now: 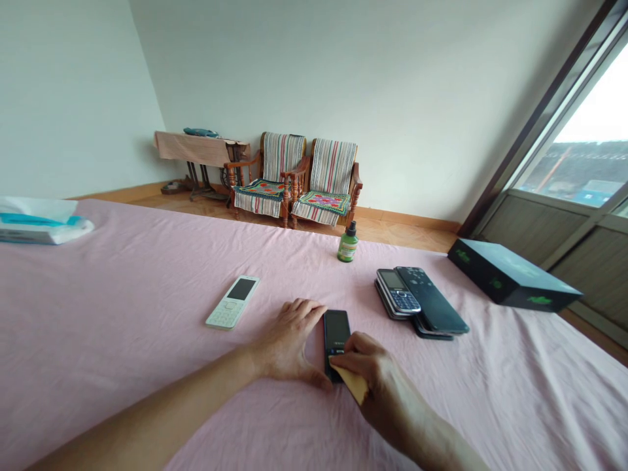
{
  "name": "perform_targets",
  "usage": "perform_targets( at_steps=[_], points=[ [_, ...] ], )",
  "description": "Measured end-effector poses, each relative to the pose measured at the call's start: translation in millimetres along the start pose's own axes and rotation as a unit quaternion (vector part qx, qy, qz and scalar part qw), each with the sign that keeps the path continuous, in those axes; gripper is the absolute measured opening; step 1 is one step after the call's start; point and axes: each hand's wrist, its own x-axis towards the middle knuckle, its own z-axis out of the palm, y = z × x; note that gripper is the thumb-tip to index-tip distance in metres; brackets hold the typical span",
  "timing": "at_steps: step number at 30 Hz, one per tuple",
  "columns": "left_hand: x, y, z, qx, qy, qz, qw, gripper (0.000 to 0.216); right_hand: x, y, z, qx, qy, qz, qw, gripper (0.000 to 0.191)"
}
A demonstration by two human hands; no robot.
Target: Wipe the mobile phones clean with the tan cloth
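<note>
A small black phone [336, 329] lies on the pink tablecloth [122, 314]. My left hand [289, 343] rests beside it, fingers curled against its left edge and thumb near its lower end, steadying it. My right hand [369, 365] is closed on a small yellow cloth [354, 384] and presses it onto the lower part of the phone. A white keypad phone [232, 301] lies apart to the left.
A pile of dark phones [417, 302] lies to the right, with a green bottle [348, 243] behind it. A black box [510, 273] sits at the right edge. A tissue pack [39, 221] is far left. Two striped chairs [304, 180] stand by the wall.
</note>
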Motion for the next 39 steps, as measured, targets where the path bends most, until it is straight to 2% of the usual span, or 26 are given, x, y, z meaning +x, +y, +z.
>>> perform_targets(
  at_steps=[5,12,18,25,34,39],
  points=[
    [-0.2,-1.1,0.8,0.001,0.002,0.011,1.0,0.101,-5.6,-1.4,-1.4,0.014,-0.029,-0.006,0.999,0.029],
    [1.0,-0.1,-1.0,0.01,-0.004,0.014,1.0,0.098,3.6,-8.1,0.8,0.013,-0.008,-0.014,1.0,0.029],
    [0.7,-4.0,0.0,0.005,-0.013,0.014,1.0,0.103,-6.0,-2.2,-3.0,0.019,-0.039,-0.027,0.999,0.026],
    [0.7,-5.2,1.3,0.008,-0.008,0.023,1.0,0.105,-3.0,-2.7,-0.3,0.004,-0.039,-0.016,0.999,0.03],
    [-0.5,-5.8,0.0,0.01,-0.01,0.03,0.999,0.107,-10.9,6.8,-30.1,0.005,-0.088,-0.002,0.996,0.029],
    [-0.4,-6.5,0.6,0.006,-0.01,0.02,1.0,0.107,-6.9,-1.0,-19.3,0.036,-0.069,-0.02,0.997,0.026]
  ],
)
